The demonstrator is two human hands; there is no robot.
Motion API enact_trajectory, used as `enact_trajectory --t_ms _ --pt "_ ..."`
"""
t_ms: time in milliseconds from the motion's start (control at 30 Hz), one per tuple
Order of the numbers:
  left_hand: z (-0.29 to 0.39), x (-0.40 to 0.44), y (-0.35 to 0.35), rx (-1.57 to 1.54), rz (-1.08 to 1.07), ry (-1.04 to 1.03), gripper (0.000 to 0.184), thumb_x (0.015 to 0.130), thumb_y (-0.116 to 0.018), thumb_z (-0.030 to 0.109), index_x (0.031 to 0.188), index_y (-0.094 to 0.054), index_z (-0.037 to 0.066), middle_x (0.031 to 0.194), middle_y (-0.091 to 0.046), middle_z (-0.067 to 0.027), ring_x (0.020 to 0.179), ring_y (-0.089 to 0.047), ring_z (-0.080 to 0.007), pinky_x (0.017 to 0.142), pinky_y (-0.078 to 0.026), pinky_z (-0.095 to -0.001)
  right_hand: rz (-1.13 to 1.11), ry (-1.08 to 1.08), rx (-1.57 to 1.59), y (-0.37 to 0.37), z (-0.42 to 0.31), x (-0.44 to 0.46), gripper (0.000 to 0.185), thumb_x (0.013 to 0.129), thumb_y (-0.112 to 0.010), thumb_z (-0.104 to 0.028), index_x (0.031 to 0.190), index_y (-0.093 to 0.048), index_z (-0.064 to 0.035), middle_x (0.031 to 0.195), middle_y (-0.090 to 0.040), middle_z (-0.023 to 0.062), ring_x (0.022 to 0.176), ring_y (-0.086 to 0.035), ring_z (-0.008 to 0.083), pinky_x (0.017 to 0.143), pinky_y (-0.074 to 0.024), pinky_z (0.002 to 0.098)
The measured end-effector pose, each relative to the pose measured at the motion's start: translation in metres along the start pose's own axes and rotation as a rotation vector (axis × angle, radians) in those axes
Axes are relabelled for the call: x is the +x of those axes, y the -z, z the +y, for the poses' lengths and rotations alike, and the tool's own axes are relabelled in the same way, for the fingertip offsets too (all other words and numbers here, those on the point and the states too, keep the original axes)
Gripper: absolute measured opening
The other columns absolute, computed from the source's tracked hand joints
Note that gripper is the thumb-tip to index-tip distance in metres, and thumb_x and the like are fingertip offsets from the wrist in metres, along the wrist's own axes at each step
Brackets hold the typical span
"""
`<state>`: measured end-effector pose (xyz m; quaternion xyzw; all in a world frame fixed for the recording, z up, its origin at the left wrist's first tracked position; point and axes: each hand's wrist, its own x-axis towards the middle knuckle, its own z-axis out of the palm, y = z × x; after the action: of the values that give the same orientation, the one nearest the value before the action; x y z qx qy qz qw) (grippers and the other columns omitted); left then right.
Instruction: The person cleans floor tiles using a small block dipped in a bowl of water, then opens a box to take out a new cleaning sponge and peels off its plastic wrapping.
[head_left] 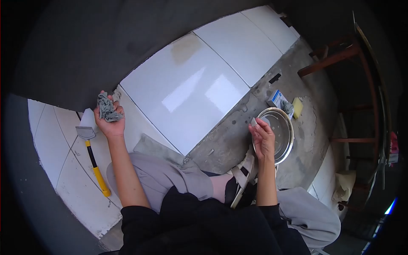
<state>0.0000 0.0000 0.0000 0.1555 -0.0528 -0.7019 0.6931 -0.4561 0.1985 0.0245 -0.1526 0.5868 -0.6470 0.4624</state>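
Grey and crumpled, of a material not identifiable: recorded a wad (109,109) in the left hand (114,128), close to the dark wall (93,51). Noted left forearm reaching forward with palm turned up, fingers loosely curled about the wad. Observed right hand (264,139) in a narrow pinch, thumb and fingertips gripping a small white piece (254,122), with forearm pointing forward beside the metal basin (291,136). Logged a scraper (94,163) with yellow-and-black handle on the floor beside the left forearm, blade near the hand. Saw a blue-and-white box (276,97) beyond the basin, with a second grey wad (287,106) and a yellow sponge (298,108) close by. Found a glossy white tile (182,123) between the hands, brown-stained near its far edge.
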Motion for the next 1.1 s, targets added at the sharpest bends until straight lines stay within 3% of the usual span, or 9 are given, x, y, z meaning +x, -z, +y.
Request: enact_trajectory --t_ms 67,200,300,500,600,733,833,967,1100 --pt "0.002 0.000 0.002 -0.014 -0.053 0.016 0.053 0.085 -0.052 0.026 0.136 -0.049 0.012 0.108 -0.060 -0.0092 0.072 -0.044 -0.0150 0.056 -0.036 -0.0249 0.098 0.070 -0.178 0.018 -0.007 0.003 0.026 0.088 -0.063 -0.007 0.113 -0.062 0.0005 0.109 -0.064 0.0123 0.091 -0.066 0.0204 0.080 -0.0554 0.0287" --pt "-0.004 0.000 -0.003 0.006 -0.008 0.002 0.052 0.085 -0.053 0.026 0.135 -0.050 0.011 0.106 -0.060 -0.0084 0.070 -0.043 -0.0143 0.055 -0.034 -0.0244 0.334 0.213 -1.019 0.045 -0.019 0.004 0.016 0.084 -0.064 -0.003 0.099 -0.067 0.0003 0.091 -0.065 0.0086 0.079 -0.065 0.0170 0.073 -0.0526 0.0309" --pt "-0.005 -0.002 -0.008 0.025 0.055 -0.012 0.052 0.084 -0.053 0.026 0.134 -0.051 0.012 0.104 -0.060 -0.0070 0.068 -0.040 -0.0130 0.053 -0.031 -0.0234 0.339 0.377 -1.239 0.059 -0.012 0.002 0.016 0.082 -0.066 -0.005 0.098 -0.068 -0.0022 0.093 -0.065 0.0115 0.076 -0.065 0.0223 0.072 -0.0511 0.0343" --pt "-0.004 -0.004 -0.008 0.028 0.041 -0.014 0.050 0.085 -0.052 0.026 0.133 -0.051 0.012 0.105 -0.061 -0.0071 0.068 -0.040 -0.0130 0.053 -0.031 -0.0234 0.320 0.367 -1.432 0.054 -0.008 0.000 0.020 0.081 -0.065 -0.003 0.100 -0.068 -0.0043 0.094 -0.065 0.0129 0.078 -0.065 0.0238 0.073 -0.0504 0.0356" --pt "-0.006 -0.004 -0.009 0.032 0.056 -0.016 0.050 0.085 -0.051 0.026 0.134 -0.051 0.012 0.105 -0.060 -0.0075 0.067 -0.040 -0.0131 0.052 -0.031 -0.0233 0.307 0.231 -1.227 0.057 -0.013 0.003 0.022 0.079 -0.064 0.001 0.101 -0.067 -0.0012 0.095 -0.067 0.0125 0.080 -0.066 0.0220 0.073 -0.0515 0.0329" --pt "-0.004 -0.004 -0.010 0.027 0.051 -0.005 0.050 0.085 -0.052 0.025 0.134 -0.051 0.012 0.104 -0.061 -0.0078 0.067 -0.041 -0.0134 0.053 -0.032 -0.0234 0.175 0.048 -0.211 0.057 -0.028 0.011 0.023 0.079 -0.063 0.007 0.102 -0.063 0.0049 0.095 -0.066 0.0124 0.085 -0.066 0.0227 0.081 -0.0555 0.0326" --pt "-0.005 0.000 -0.017 0.005 0.011 0.028 0.050 0.084 -0.052 0.025 0.133 -0.051 0.012 0.103 -0.061 -0.0078 0.067 -0.042 -0.0135 0.053 -0.032 -0.0238 0.045 -0.023 0.010 0.033 -0.038 0.012 0.023 0.081 -0.061 0.008 0.103 -0.062 0.0017 0.095 -0.065 0.0105 0.087 -0.066 0.0221 0.086 -0.0560 0.0362" --pt "-0.009 0.016 -0.030 0.028 0.006 0.069 0.049 0.084 -0.054 0.025 0.131 -0.052 0.012 0.102 -0.061 -0.0076 0.068 -0.044 -0.0137 0.052 -0.033 -0.0242 -0.060 -0.066 -0.011 -0.036 -0.027 0.021 0.019 0.082 -0.065 0.005 0.101 -0.062 0.0035 0.093 -0.066 0.0104 0.088 -0.067 0.0221 0.085 -0.0561 0.0368" --pt "-0.022 0.049 -0.028 0.195 0.073 0.125 0.048 0.083 -0.056 0.026 0.128 -0.055 0.011 0.096 -0.063 -0.0056 0.063 -0.046 -0.0123 0.050 -0.032 -0.0242 -0.237 -0.080 -0.265 -0.125 0.014 0.042 0.022 0.081 -0.070 -0.002 0.102 -0.065 0.0030 0.091 -0.067 0.0099 0.084 -0.067 0.0185 0.078 -0.0554 0.0304"
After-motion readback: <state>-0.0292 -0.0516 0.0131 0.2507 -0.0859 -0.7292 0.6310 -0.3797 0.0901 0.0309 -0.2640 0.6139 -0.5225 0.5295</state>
